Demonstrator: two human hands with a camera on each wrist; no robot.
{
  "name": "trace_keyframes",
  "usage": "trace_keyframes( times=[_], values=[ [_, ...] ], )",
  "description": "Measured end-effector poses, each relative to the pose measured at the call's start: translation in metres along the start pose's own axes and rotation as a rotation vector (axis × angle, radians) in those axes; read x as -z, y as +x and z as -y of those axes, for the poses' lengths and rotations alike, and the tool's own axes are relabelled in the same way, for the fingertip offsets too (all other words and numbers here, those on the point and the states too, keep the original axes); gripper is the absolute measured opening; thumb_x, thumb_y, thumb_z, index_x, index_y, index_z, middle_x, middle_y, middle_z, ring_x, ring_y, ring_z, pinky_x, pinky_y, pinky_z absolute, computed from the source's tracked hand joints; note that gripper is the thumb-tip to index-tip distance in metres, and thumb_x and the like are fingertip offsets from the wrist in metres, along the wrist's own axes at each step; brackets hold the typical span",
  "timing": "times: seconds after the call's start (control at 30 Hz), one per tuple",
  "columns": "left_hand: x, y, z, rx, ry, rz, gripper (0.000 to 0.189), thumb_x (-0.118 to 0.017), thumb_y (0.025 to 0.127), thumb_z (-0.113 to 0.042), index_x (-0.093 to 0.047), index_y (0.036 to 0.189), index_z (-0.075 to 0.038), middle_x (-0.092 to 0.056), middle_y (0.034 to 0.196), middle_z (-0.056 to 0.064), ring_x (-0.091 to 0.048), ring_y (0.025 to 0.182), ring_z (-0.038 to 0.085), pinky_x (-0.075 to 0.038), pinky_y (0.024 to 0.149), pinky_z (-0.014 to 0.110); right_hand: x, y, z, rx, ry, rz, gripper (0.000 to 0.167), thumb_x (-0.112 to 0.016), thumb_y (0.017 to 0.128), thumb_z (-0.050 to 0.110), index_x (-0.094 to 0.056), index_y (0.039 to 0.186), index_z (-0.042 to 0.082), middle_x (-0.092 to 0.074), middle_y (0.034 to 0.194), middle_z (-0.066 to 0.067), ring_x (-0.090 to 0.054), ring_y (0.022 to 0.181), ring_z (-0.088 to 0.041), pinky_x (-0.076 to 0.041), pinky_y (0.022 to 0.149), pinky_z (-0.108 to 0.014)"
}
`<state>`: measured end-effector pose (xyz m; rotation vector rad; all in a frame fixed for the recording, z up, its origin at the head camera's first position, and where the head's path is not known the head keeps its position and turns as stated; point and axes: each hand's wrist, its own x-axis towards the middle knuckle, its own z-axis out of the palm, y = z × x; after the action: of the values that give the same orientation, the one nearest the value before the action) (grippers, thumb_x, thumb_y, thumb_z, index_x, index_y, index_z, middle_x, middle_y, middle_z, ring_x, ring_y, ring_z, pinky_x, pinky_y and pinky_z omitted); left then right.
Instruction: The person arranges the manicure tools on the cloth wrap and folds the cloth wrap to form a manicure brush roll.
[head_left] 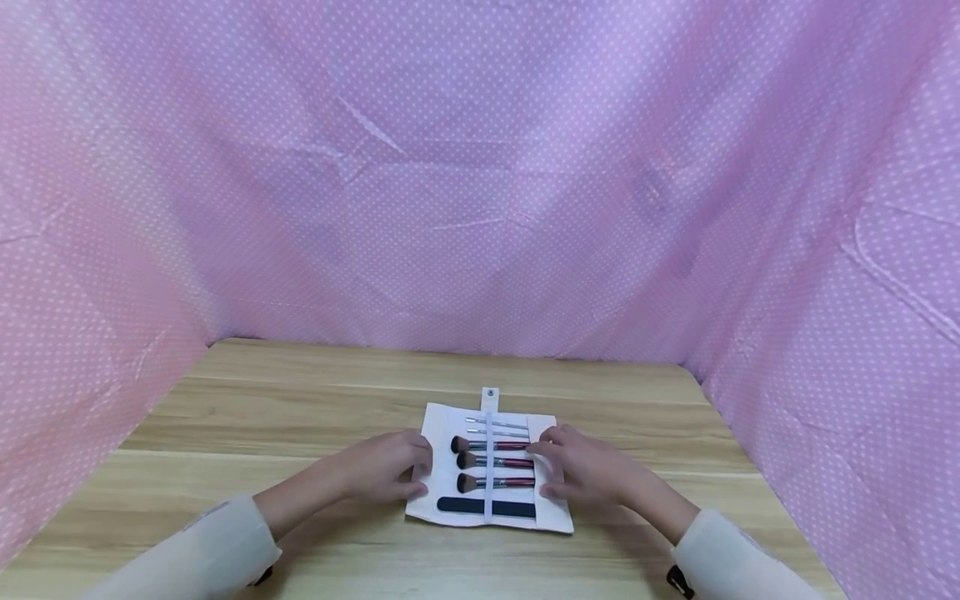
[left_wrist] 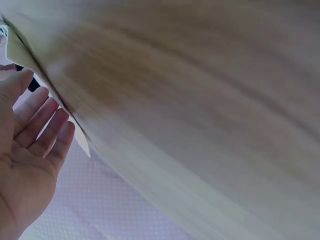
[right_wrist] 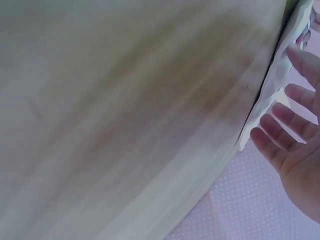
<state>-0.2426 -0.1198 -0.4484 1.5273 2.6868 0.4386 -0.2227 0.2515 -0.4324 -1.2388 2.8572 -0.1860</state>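
Note:
A white fabric brush roll (head_left: 553, 518) lies unfolded on the wooden table. In it lie three makeup brushes (head_left: 512, 463) with red handles and dark bristles, two thin pale sticks (head_left: 510, 425) and a flat black bar (head_left: 461, 505). A white band (head_left: 489, 492) crosses over them. My left hand (head_left: 386, 467) rests at the roll's left edge, its fingers loosely bent. Over the right edge and pocket lies my right hand (head_left: 588, 468), its fingertips beside the brush handle ends. Both wrist views show relaxed, spread fingers against the roll's edge, gripping nothing.
A tab with a metal snap (head_left: 490, 398) sticks out from the roll's far side. Pink dotted cloth (head_left: 480, 250) hangs around the back and sides of the table (head_left: 300, 392).

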Motion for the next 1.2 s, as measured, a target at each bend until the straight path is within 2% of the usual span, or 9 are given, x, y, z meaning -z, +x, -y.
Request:
trace_keyframes(
  times=[0.23, 0.33, 0.43, 0.5, 0.6, 0.7, 0.77, 1.03, 1.2],
  values=[
    [0.003, -0.01, -0.004, -0.061, 0.04, -0.026, 0.007, -0.071, 0.091, -0.006, -0.07, 0.092, -0.013, -0.063, 0.095, -0.007, -0.056, 0.089, 0.005, -0.052, 0.08, 0.024, -0.001, -0.013, 0.01, 0.135, -0.001, -0.088, 0.032, -0.078, 0.089, 0.019, -0.071, 0.119, 0.012, -0.065, 0.112, 0.002, -0.061, 0.101, -0.013, -0.053, 0.087, -0.032],
    [0.004, -0.013, -0.006, -0.056, 0.039, -0.027, 0.014, -0.066, 0.091, 0.0, -0.071, 0.094, -0.012, -0.065, 0.099, -0.005, -0.058, 0.092, 0.006, -0.053, 0.082, 0.024, 0.0, -0.018, 0.014, 0.136, 0.019, -0.064, 0.036, -0.076, 0.085, 0.011, -0.069, 0.121, 0.01, -0.065, 0.114, 0.0, -0.06, 0.104, -0.013, -0.053, 0.088, -0.032],
    [0.006, -0.015, -0.008, -0.044, 0.029, -0.011, 0.019, -0.063, 0.087, 0.003, -0.072, 0.097, -0.01, -0.066, 0.104, -0.004, -0.06, 0.098, 0.007, -0.054, 0.086, 0.025, 0.003, -0.023, 0.017, 0.09, 0.055, 0.009, 0.049, -0.075, 0.082, 0.009, -0.065, 0.129, 0.008, -0.063, 0.123, -0.003, -0.059, 0.113, -0.016, -0.052, 0.096, -0.036],
    [0.007, -0.016, -0.008, -0.042, 0.022, 0.001, 0.022, -0.064, 0.083, 0.003, -0.072, 0.1, -0.009, -0.066, 0.107, -0.003, -0.061, 0.101, 0.009, -0.053, 0.089, 0.026, 0.005, -0.025, 0.018, 0.058, 0.081, 0.056, 0.057, -0.077, 0.08, 0.013, -0.062, 0.135, 0.009, -0.06, 0.129, -0.004, -0.058, 0.119, -0.018, -0.05, 0.101, -0.039],
    [0.009, -0.017, -0.008, -0.038, 0.013, 0.026, 0.026, -0.068, 0.081, 0.001, -0.072, 0.105, -0.008, -0.066, 0.112, -0.002, -0.061, 0.106, 0.01, -0.052, 0.093, 0.027, 0.007, -0.028, 0.018, 0.016, 0.113, 0.105, 0.067, -0.081, 0.082, 0.029, -0.057, 0.142, 0.011, -0.057, 0.136, -0.004, -0.055, 0.124, -0.019, -0.048, 0.105, -0.041],
    [0.01, -0.016, -0.007, -0.024, -0.003, 0.042, 0.025, -0.071, 0.084, -0.003, -0.071, 0.109, -0.008, -0.065, 0.116, -0.002, -0.06, 0.109, 0.01, -0.052, 0.095, 0.027, 0.006, -0.028, 0.018, 0.001, 0.117, 0.121, 0.079, -0.082, 0.082, 0.049, -0.053, 0.146, 0.012, -0.055, 0.139, -0.004, -0.054, 0.127, -0.019, -0.046, 0.106, -0.042],
    [0.01, -0.016, -0.006, -0.018, -0.016, 0.045, 0.023, -0.072, 0.087, -0.006, -0.071, 0.109, -0.009, -0.065, 0.116, -0.003, -0.06, 0.109, 0.009, -0.051, 0.096, 0.028, 0.005, -0.028, 0.019, 0.001, 0.106, 0.114, 0.083, -0.081, 0.082, 0.055, -0.053, 0.147, 0.011, -0.055, 0.14, -0.005, -0.054, 0.126, -0.019, -0.047, 0.106, -0.041],
    [0.005, -0.014, -0.002, -0.046, -0.04, -0.015, 0.009, -0.069, 0.095, -0.016, -0.072, 0.104, -0.017, -0.065, 0.11, -0.009, -0.06, 0.105, 0.006, -0.052, 0.094, 0.028, 0.001, -0.025, 0.021, 0.013, 0.084, 0.03, 0.049, -0.068, 0.091, 0.02, -0.062, 0.138, 0.007, -0.062, 0.129, -0.004, -0.06, 0.117, -0.017, -0.05, 0.101, -0.038],
    [0.002, -0.012, 0.0, 0.063, -0.195, -0.051, 0.01, -0.063, 0.103, -0.031, -0.072, 0.102, -0.028, -0.064, 0.096, -0.019, -0.059, 0.091, -0.001, -0.052, 0.084, 0.027, 0.0, -0.019, 0.018, 0.01, 0.174, -0.027, 0.026, -0.059, 0.105, 0.027, -0.07, 0.123, 0.012, -0.068, 0.117, 0.004, -0.063, 0.11, -0.011, -0.053, 0.096, -0.038]
  ],
)
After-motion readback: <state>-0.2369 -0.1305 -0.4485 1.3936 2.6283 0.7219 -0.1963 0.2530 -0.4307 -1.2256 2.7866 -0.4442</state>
